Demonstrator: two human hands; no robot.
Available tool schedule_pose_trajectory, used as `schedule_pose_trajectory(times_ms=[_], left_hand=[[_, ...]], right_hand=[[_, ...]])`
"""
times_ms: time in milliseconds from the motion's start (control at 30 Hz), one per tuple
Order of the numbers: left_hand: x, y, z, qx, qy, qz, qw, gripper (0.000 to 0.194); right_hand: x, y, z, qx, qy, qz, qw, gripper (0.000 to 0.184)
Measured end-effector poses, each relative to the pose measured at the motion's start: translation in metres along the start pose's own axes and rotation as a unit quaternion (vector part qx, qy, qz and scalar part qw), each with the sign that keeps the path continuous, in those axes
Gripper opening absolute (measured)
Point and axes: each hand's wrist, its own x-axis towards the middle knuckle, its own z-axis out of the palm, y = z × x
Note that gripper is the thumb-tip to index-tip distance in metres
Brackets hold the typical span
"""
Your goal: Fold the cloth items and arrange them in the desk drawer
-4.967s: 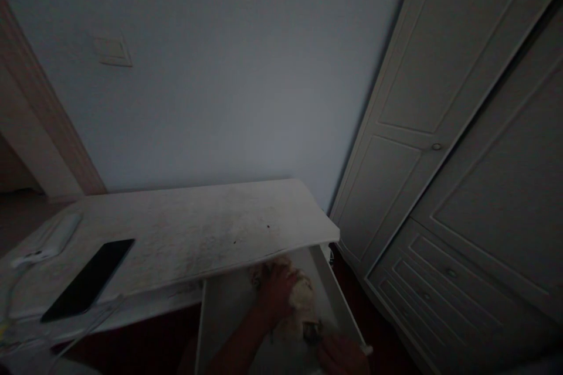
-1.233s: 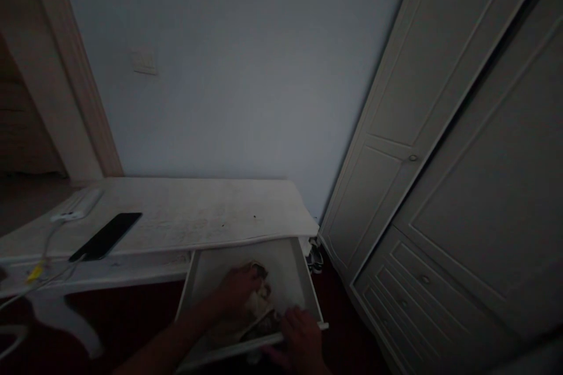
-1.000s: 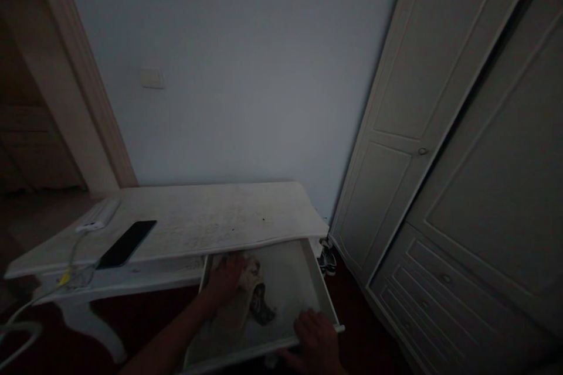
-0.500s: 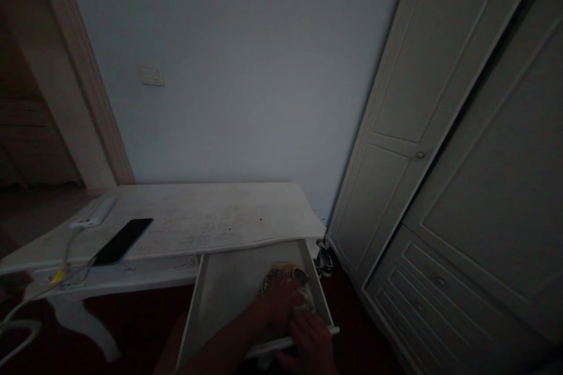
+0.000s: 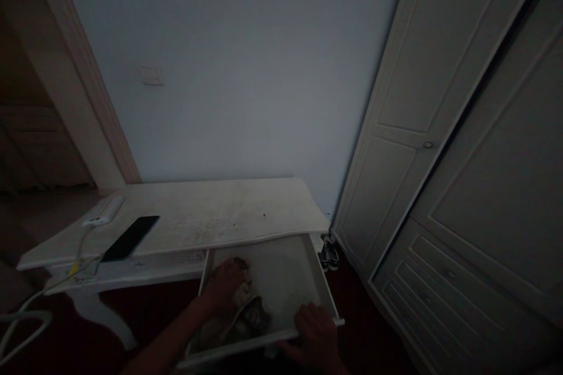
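Note:
The drawer (image 5: 290, 269) of a white table is pulled out in front of me. Inside it, along the left side, lies a crumpled beige and brown cloth (image 5: 253, 313), bunched up, its exact kind hard to make out in the dim light. My left hand (image 5: 225, 290) is closed on the cloth near the back left of the drawer, fingers partly hidden. My right hand (image 5: 315, 331) grips the drawer's front edge near its right corner, fingers inside and thumb outside.
On the white tabletop (image 5: 246, 205) lie a dark phone (image 5: 131, 238) and a white power strip (image 5: 104, 210) with a cable hanging off the left. Shoes (image 5: 329, 255) stand on the dark red floor beside the table. A tall wardrobe (image 5: 396, 187) rises at the right.
My left hand and the cloth have moved from the right side of the drawer to its left side. My right hand stays at the drawer front, now apart from the left.

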Motion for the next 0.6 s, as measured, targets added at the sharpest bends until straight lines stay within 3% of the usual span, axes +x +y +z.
schedule_pose_trajectory(times_ms=[167,300,367,467,533,600], left_hand=[[0.026,0.01,-0.024,-0.007,0.057,-0.017,0.998,0.072],[0.054,0.047,-0.029,-0.033,0.081,-0.018,0.996,0.064],[0.065,0.073,-0.024,-0.051,0.065,0.002,0.997,0.071],[0.072,0.107,-0.013,-0.081,-0.014,0.066,0.994,0.078],[0.067,0.12,-0.003,-0.102,-0.057,0.11,0.987,0.076],[0.058,0.123,0.006,-0.116,-0.043,0.141,0.982,0.072]], right_hand=[[0.006,-0.002,-0.006,-0.003,0.022,0.001,1.0,0.057],[0.006,0.0,-0.006,-0.015,0.01,-0.009,1.0,0.058],[0.005,0.002,-0.005,-0.019,0.021,-0.019,0.999,0.059],[0.006,0.004,-0.005,-0.007,0.027,-0.03,0.999,0.06],[0.007,0.004,-0.006,0.004,0.016,-0.028,0.999,0.059],[0.007,0.003,-0.006,0.008,0.007,-0.017,1.0,0.058]])
